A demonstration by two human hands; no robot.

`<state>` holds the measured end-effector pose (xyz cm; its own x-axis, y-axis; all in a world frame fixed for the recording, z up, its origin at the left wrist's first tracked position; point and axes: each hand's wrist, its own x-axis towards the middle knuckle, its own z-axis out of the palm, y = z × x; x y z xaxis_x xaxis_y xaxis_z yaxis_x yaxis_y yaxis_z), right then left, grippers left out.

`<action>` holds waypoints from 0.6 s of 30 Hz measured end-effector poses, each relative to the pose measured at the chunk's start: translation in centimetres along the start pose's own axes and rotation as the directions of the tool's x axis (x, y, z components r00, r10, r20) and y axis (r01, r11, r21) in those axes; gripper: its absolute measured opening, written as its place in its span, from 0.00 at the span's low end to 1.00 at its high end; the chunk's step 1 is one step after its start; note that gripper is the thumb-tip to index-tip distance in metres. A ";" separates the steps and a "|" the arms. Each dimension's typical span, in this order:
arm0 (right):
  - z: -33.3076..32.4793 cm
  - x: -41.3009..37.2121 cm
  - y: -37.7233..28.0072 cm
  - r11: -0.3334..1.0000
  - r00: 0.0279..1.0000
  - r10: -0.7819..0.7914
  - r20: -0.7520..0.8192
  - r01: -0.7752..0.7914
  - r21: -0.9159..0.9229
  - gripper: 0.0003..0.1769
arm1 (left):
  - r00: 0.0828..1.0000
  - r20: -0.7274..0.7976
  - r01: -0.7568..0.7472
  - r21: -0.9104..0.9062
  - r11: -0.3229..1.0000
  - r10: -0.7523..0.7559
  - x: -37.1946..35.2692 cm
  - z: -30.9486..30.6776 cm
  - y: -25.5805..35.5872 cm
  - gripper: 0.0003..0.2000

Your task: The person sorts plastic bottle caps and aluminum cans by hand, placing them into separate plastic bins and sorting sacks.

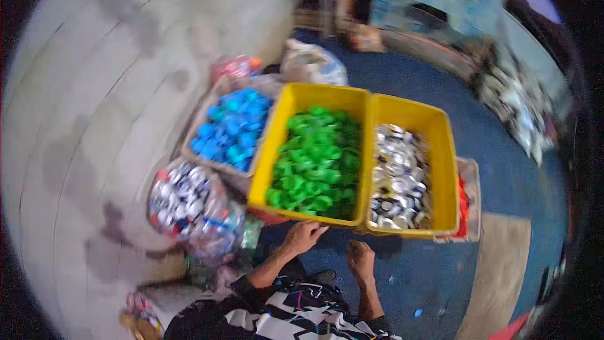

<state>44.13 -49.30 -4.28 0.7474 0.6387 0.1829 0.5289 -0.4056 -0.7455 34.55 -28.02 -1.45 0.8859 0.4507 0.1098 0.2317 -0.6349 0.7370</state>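
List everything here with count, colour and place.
Yellow bins: two, yellow, centre
Green pieces: many, green, left yellow bin
Mixed pieces: many, silvery-white, right yellow bin
Pale bins: two, greyish, flanking the yellow ones
Blue pieces: many, blue, left pale bin
Red material: uncounted, red, right pale bin
Filled bag: one, clear, lower left
Bundle: one, reddish, behind left pale bin
White sack: one, whitish, behind bins
Heap: one, whitish, upper right
Board: one, tan, lower right
Floor: one, dark blue, beneath
Pale surface: one, whitish, left
Patterned clothing: one, black and white, bottom
Left hand: one, bare, at left yellow bin's front rim
Right hand: one, bare, below yellow bins
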 end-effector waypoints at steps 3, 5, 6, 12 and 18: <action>3.7 2.0 -2.5 0.995 0.984 -0.077 0.161 0.087 -0.052 0.10 | 0.978 -0.201 -0.054 -0.021 0.998 0.049 -2.6 -3.9 -4.4 0.17; 6.7 3.4 -5.2 0.991 0.975 -0.131 0.180 0.133 -0.004 0.10 | 0.962 -0.263 0.061 -0.050 0.997 -0.072 -5.0 -7.5 -7.0 0.14; 9.0 4.4 -6.0 0.984 0.959 -0.171 0.224 0.177 -0.005 0.11 | 0.950 -0.286 0.108 -0.068 0.992 -0.123 -6.0 -9.4 -8.3 0.13; 23.1 8.8 -16.8 0.920 0.840 -0.387 0.381 0.376 0.107 0.14 | 0.836 -0.411 0.350 -0.109 0.930 -0.363 -15.5 -19.6 -18.8 0.10; 36.2 8.8 -28.1 0.897 0.628 -0.398 0.669 0.421 0.138 0.14 | 0.682 -0.593 0.480 -0.078 0.874 -0.428 -24.0 -26.4 -27.5 0.05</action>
<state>21.32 -8.64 -4.91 -0.0099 0.9998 -0.0176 0.7331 -0.0047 -0.6801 -3.72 -4.77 -6.76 0.2670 0.9511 0.1550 0.5963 -0.2894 0.7488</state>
